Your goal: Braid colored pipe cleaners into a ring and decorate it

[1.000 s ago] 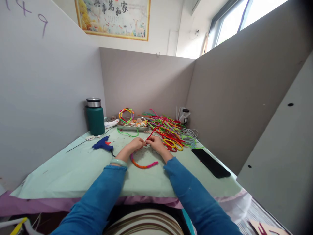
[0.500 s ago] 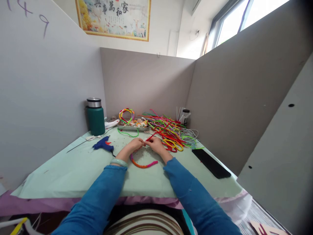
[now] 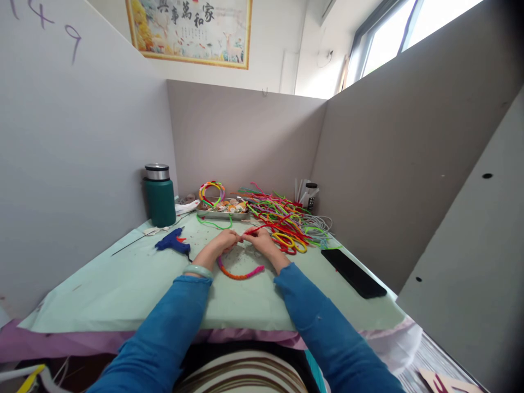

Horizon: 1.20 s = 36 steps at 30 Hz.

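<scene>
At the table's middle, my left hand (image 3: 226, 240) is closed in a pinch on a curved band (image 3: 237, 277) wrapped in fuzzy orange, purple and pink. The band's pink end points right, below my hands. Close beside it, my right hand (image 3: 261, 242) pinches a red pipe cleaner (image 3: 257, 227), with the fingertips of both hands almost meeting. Where the red strand joins the band is hidden by my fingers. Behind my right hand lies a heap of coloured pipe cleaners (image 3: 278, 210), with yellow-handled scissors (image 3: 301, 245) near it.
A blue glue gun (image 3: 172, 241) lies left of my hands, near a green bottle (image 3: 160, 199). Behind are a metal tray (image 3: 223, 215) of small decorations and a multicoloured hoop (image 3: 200, 194). A black phone-like slab (image 3: 354, 274) rests at right. Grey partitions (image 3: 245, 131) enclose the table.
The red pipe cleaner has swung lower and shows less beyond my right hand. Both hands stay in nearly the same place, and the band has barely shifted.
</scene>
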### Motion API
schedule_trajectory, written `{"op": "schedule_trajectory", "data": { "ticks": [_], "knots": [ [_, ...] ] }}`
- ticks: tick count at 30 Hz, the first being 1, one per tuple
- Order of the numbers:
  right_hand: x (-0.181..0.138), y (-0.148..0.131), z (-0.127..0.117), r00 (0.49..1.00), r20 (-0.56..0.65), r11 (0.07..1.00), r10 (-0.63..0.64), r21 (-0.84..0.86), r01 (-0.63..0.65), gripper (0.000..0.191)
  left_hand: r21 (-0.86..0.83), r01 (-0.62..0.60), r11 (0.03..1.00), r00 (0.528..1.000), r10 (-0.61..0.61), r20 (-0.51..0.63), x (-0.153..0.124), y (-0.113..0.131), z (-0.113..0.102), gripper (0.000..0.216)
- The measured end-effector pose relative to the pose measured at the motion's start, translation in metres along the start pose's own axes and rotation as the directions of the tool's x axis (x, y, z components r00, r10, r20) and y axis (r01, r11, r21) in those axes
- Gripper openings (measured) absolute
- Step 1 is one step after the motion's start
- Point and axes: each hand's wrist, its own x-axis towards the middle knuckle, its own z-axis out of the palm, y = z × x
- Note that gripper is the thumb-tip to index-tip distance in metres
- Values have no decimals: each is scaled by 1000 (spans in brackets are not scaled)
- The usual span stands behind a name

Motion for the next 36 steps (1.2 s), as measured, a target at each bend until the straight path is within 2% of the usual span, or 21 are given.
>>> {"op": "schedule_trajectory", "data": {
  "ticks": [3,10,16,22,26,29,33,36],
  "knots": [
    [0,-1,0,1000,-20,1000,-18,4,18,21,2,7,1000,1000,-7,-1,-1,1,0,5],
    [0,6,1,999,40,1000,6,-27,-5,24,21,49,999,999,-49,-10,1,0,0,16],
    [0,14,3,996,92,999,13,-34,-10,17,51,33,998,999,-33,-12,4,-2,-1,26],
    [-6,5,-1,986,166,999,31,27,-36,16,71,11,997,999,-7,-53,2,-2,-3,24],
    [-6,-2,-4,975,184,984,123,102,-143,16,121,-12,993,997,20,-68,2,-1,-3,25],
    [-4,-4,-4,971,170,956,167,212,-202,18,136,-73,988,995,83,-64,3,-2,-2,25],
    [0,0,-3,952,134,891,275,337,-305,19,148,-174,974,982,183,-51,4,-5,-1,32],
    [1,3,-4,929,174,834,326,410,-370,19,155,-231,961,971,238,-31,6,-6,-1,36]
  ]
}}
